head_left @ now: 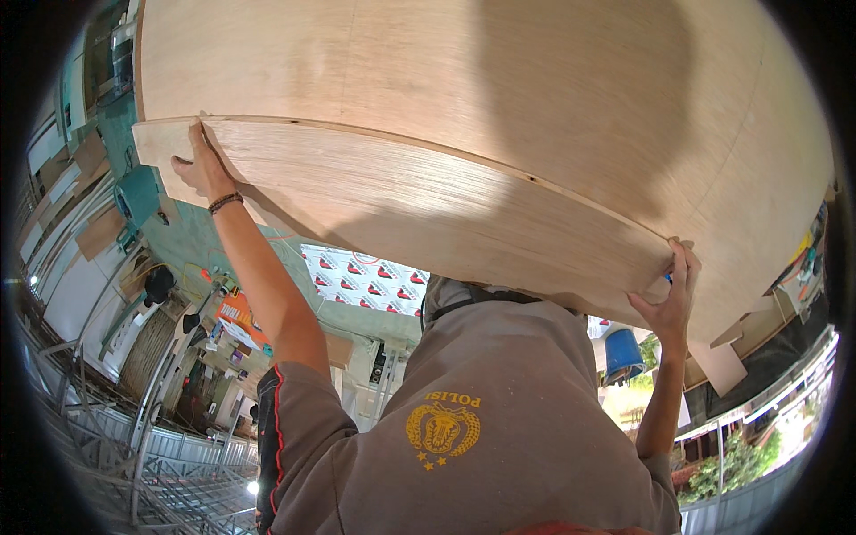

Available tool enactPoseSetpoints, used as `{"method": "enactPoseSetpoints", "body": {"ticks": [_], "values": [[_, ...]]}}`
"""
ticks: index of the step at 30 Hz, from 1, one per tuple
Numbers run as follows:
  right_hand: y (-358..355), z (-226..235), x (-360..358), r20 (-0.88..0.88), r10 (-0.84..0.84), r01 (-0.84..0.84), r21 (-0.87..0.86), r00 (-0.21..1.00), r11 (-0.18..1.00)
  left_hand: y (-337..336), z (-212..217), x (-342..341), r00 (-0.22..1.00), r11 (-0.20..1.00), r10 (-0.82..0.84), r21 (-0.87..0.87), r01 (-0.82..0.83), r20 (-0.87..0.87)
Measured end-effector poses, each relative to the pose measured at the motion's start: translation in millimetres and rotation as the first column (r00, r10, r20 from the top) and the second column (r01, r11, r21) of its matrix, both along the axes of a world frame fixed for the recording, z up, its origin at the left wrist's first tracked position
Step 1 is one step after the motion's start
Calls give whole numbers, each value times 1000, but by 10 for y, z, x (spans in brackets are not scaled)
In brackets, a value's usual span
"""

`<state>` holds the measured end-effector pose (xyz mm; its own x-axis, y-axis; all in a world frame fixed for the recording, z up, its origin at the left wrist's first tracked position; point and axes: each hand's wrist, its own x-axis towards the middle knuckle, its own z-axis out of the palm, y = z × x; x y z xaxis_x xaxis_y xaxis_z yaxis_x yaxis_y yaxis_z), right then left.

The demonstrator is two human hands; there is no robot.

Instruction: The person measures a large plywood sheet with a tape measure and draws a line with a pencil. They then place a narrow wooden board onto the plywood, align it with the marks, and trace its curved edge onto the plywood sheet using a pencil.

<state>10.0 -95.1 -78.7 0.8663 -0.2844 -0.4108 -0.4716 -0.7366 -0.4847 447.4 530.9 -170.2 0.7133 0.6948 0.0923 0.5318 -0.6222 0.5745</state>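
Neither of my own hands shows in the head view. A co-worker in a grey shirt [481, 437] stands close in front of me, back turned, both arms raised. The co-worker's left hand [201, 165] presses on the left end of a long plywood sheet [428, 205]. Their right hand [670, 299] grips the sheet's lower edge at the right end. The sheet lies flat against a larger plywood panel [446, 62] overhead.
Metal roof trusses and rails [134, 446] fill the lower left. Behind the co-worker's head is a white sheet with red marks [366, 281]. A blue barrel [621, 352] and plywood offcuts [722, 366] are at the right, with green trees [740, 459] beyond.
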Motion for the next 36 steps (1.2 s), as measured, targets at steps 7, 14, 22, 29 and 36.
{"method": "enactPoseSetpoints", "body": {"ticks": [7,14,22,29,36], "values": [[-22,-9,20,17,28,-28,3,999,1000,-152,108,-19,999,996,-42,-76,44,24],[2,3,17,19,22,-21,-16,1000,1000,-63,78,-12,997,990,-71,-124,74,28],[-16,-3,21,9,10,-10,24,1000,1000,-129,128,-34,998,973,-56,-224,59,21],[-15,36,61,-17,-19,20,37,1000,999,-180,171,9,998,969,-62,-237,65,21],[-103,-46,-122,-35,-23,26,84,999,996,340,-138,-58,983,963,-179,197,186,-49]]}}
